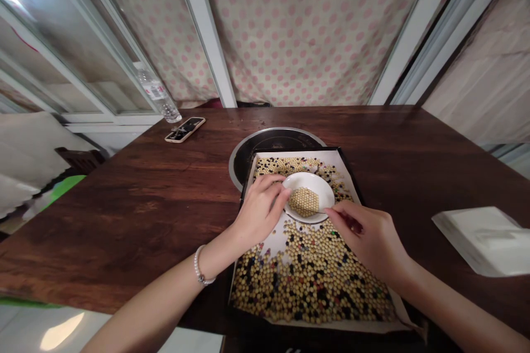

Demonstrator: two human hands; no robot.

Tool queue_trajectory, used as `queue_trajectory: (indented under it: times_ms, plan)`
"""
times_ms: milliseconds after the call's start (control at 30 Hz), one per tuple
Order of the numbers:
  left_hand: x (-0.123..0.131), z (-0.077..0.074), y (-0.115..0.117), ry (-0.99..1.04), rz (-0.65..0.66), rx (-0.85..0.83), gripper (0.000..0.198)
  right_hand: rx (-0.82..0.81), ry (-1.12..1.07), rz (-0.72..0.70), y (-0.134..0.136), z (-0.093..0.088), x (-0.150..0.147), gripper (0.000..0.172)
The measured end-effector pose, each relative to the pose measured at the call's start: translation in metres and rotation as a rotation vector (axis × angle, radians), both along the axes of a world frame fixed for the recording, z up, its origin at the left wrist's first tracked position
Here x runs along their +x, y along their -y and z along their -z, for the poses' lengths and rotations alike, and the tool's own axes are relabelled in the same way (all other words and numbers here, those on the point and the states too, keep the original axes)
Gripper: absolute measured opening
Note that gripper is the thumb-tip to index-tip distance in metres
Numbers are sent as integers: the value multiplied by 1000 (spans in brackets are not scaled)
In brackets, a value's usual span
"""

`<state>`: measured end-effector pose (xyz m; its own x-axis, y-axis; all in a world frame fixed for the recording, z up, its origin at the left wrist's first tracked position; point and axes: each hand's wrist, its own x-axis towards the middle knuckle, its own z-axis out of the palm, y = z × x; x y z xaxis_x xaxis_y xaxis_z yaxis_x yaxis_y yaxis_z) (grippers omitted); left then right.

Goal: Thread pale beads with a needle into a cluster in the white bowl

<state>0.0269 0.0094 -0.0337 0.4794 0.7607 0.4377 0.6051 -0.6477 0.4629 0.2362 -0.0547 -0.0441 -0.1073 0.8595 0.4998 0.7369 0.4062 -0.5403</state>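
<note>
A black tray (354,177) lined with white paper lies in front of me on the wooden table, covered with mixed beans (306,281), mostly yellow with black and a few coloured ones. A small white bowl (318,185) stands on the tray and holds a heap of yellow beans (303,202). My left hand (260,210) rests at the bowl's left rim, fingers curled against it. My right hand (370,241) is at the bowl's front right rim, fingertips pinched together; whatever they hold is too small to make out.
A round black cooktop (265,146) is set into the table (124,215) behind the tray. A phone (185,129) and a plastic water bottle (157,92) are at the far left. A white packet (484,240) lies at the right. Dotted curtains hang behind.
</note>
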Motion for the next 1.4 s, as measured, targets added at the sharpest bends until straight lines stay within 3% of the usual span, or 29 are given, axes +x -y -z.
queue_trajectory:
  times_ms: [200,400,533,767,967,1400]
  plan:
    - [1,-3,1,28,-13,-4,25,101,45,144,-7,0,8,20]
    - [1,-2,1,39,-22,-10,24,25,72,101,-15,5,13,24]
    - [0,0,1,37,-12,2,25,84,109,164,-15,6,13,25]
    - [0,0,1,47,-7,16,25,80,104,63,-15,6,10,26]
    - [0,0,1,22,-8,-11,26,94,84,128,-15,7,12,25]
    - [0,0,1,15,3,-6,26,65,88,70,-18,9,12,27]
